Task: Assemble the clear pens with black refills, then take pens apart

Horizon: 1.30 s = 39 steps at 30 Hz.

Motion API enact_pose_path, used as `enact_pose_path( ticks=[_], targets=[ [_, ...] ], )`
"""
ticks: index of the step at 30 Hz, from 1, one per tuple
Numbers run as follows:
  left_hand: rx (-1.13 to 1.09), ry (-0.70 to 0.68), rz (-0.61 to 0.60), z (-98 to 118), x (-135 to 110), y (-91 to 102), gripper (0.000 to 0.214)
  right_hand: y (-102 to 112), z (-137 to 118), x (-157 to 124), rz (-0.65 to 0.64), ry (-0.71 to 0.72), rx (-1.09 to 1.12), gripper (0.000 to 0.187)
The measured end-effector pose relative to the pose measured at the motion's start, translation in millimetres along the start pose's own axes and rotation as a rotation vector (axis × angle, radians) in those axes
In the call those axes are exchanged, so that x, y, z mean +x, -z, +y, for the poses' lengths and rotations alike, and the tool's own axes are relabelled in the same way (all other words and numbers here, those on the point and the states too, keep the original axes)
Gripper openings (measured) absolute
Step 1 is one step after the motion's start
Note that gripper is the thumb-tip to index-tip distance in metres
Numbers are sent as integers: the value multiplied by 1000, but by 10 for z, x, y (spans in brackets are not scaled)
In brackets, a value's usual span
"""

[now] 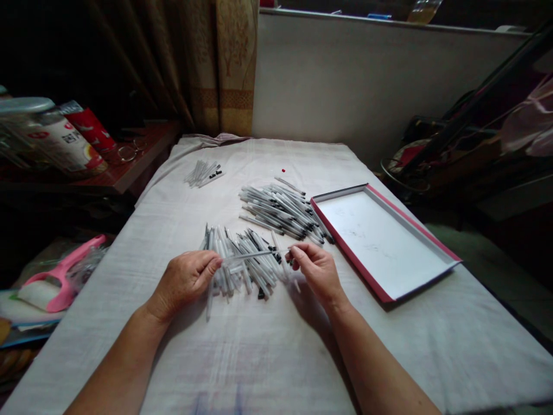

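Note:
Between my two hands a thin, clear pen [254, 254] is stretched level above a loose pile of pen parts [259, 271]. My left hand [185, 282] pinches its left end between thumb and fingers. At the other end, the fingertips of my right hand [314, 271] are closed on the tip. The pile below holds clear barrels, dark refills and black caps. Just behind it lies a larger heap of pens [280, 210] with black ends. Farther back on the left is a small group of clear tubes [201, 173] with several black caps.
A shallow red-edged box lid [389, 242] lies at the right of the cloth-covered table [268, 363]. A small red piece [283, 170] sits behind the heap. On the left are a side table with a large jar [56, 138] and eyeglasses [129, 151], and a pink-handled tool [64, 276].

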<state>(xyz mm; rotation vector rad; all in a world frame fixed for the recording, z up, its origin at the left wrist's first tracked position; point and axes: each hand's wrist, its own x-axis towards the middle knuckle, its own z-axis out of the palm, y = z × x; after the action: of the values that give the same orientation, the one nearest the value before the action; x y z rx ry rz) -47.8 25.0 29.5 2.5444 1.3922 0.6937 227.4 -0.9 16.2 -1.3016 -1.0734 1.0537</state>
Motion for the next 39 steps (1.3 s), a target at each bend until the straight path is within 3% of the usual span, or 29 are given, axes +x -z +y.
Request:
enact_pose_path(
  ticks=[4, 7, 15, 22, 27, 33, 39],
  targets=[
    [61, 123, 79, -205, -29, 125, 43, 116, 14, 72, 228, 6, 96, 26],
    [120, 195, 125, -293, -43, 196, 40, 105, 25, 71, 305, 20, 114, 25],
    [63, 205, 142, -146, -14, 112, 42, -130, 125, -120, 101, 207, -119, 17],
    [7, 176, 132, -68, -9, 50, 38, -99, 143, -144, -59, 384, -517, 16],
    [-14, 155, 119, -62, -12, 36, 36, -59, 121, -136, -101, 409, -681, 16],
    [-107, 106, 86, -29, -16, 20, 32, -28, 81, -124, -121, 380, -676, 15],
    [-206, -46, 83, 129, -33, -89, 27, -45, 19, -128, -170, 284, -470, 35]
  ],
)
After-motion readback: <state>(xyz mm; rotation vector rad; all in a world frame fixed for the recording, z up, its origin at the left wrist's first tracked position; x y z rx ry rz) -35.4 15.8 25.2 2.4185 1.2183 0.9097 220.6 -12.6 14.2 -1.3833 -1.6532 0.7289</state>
